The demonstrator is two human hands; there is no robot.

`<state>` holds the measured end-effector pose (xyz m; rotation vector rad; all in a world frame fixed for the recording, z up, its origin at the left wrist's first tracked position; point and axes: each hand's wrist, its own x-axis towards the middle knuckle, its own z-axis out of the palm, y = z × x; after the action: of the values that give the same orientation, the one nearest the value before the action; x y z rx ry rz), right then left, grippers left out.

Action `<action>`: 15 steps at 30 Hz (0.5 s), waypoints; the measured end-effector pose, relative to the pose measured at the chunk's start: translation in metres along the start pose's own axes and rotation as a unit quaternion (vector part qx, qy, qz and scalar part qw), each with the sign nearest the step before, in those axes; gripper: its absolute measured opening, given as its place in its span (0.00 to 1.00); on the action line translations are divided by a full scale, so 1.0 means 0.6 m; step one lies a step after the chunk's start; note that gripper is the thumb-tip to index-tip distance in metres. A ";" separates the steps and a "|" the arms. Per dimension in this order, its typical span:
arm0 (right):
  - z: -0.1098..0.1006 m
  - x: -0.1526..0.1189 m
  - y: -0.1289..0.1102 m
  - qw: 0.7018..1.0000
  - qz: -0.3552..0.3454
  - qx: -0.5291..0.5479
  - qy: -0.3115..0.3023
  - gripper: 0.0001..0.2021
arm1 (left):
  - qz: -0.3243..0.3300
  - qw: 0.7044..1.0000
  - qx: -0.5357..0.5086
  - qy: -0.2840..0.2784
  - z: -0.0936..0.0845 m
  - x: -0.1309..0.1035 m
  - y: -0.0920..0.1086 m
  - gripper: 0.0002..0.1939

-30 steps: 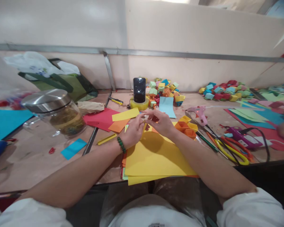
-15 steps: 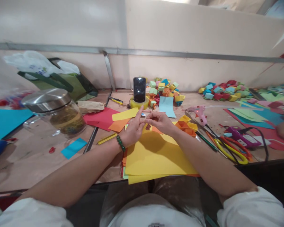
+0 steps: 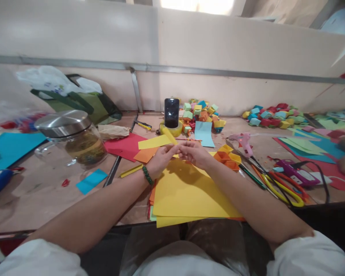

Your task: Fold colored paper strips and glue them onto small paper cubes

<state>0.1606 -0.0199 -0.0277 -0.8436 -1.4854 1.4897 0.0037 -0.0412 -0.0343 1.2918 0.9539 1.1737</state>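
A narrow strip of yellow paper point(image 3: 169, 135) sticks up from between my hands, slanting toward the phone. My left hand point(image 3: 162, 158), with a green bead bracelet point(image 3: 147, 175) at the wrist, pinches its lower part. Fingertips of my right hand point(image 3: 194, 154) are closed on the strip's near end, touching the left fingers. Both hands are above a stack of yellow paper sheets point(image 3: 192, 191). Folded orange and yellow paper shapes point(image 3: 227, 157) sit just right of my right hand. Beside my left hand lie a yellow paper piece point(image 3: 153, 142) and an orange one point(image 3: 146, 154).
A phone point(image 3: 171, 113) stands in a yellow tape roll point(image 3: 172, 131) before a heap of folded paper pieces point(image 3: 201, 115). To the right are a pink glue gun point(image 3: 244, 142) and scissors point(image 3: 284, 191); to the left, a glass jug point(image 3: 83, 147). A person's hand shows at far right.
The yellow strip now shows above my fingers. My left hand's raised index finger has bent in to a pinch. The view has tilted slightly upward.
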 end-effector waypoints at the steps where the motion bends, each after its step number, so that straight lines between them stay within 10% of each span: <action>1: 0.006 -0.003 0.002 1.000 0.014 -0.006 -0.012 0.20 | 0.019 0.999 0.026 -0.005 0.001 -0.001 -0.002 0.21; 9: -0.004 -0.013 -0.007 0.968 -0.157 -0.196 -0.002 0.13 | 0.161 0.944 0.286 -0.031 -0.016 -0.008 0.002 0.08; 15: -0.012 -0.015 -0.016 0.927 -0.261 -0.265 0.043 0.04 | 0.093 0.988 0.120 -0.042 -0.007 -0.004 -0.008 0.11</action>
<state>0.1722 -0.0258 -0.0196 -0.7203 -1.8947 0.6573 -0.0003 -0.0423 -0.0396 1.6392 0.9490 1.1614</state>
